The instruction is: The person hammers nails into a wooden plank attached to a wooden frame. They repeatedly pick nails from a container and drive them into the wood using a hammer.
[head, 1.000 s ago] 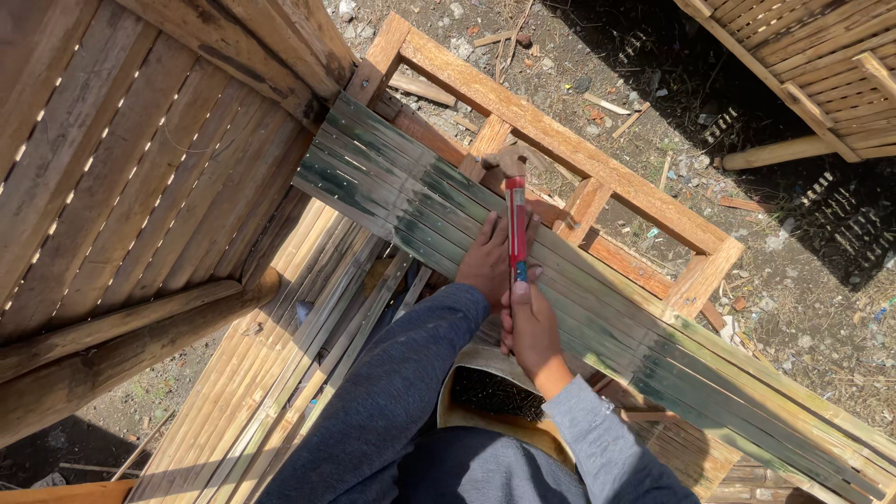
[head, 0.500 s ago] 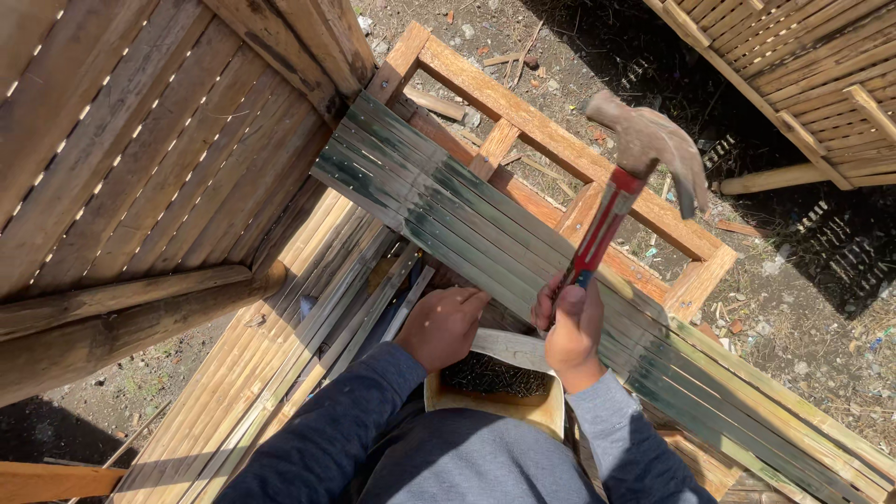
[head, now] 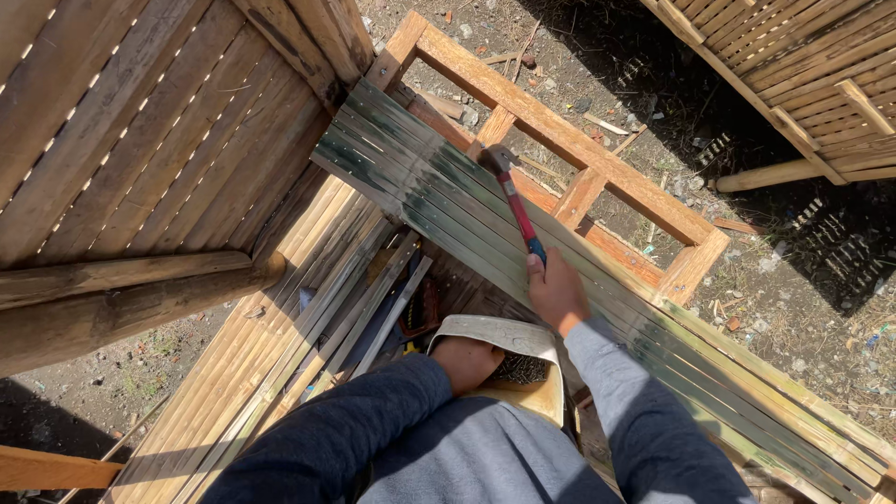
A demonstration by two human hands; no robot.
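My right hand [head: 557,291] grips the red handle of a hammer [head: 513,203]. Its metal head rests down on the green bamboo slats [head: 411,177] laid across a wooden frame [head: 569,140]. My left hand [head: 467,361] reaches into a pale pouch [head: 504,338] at my waist that holds small dark nails; its fingers are hidden inside. Both arms wear grey-blue sleeves.
A bamboo-slat panel [head: 140,140] leans at the left above two thick poles [head: 121,299]. Loose pale slats [head: 280,355] lie below the frame. Another slat panel [head: 803,65] stands at top right. Bare ground with wood scraps [head: 793,280] lies beyond.
The hammer, raised high half a second ago, has swung down onto the slats. My left hand has left the slats and gone into the pouch.
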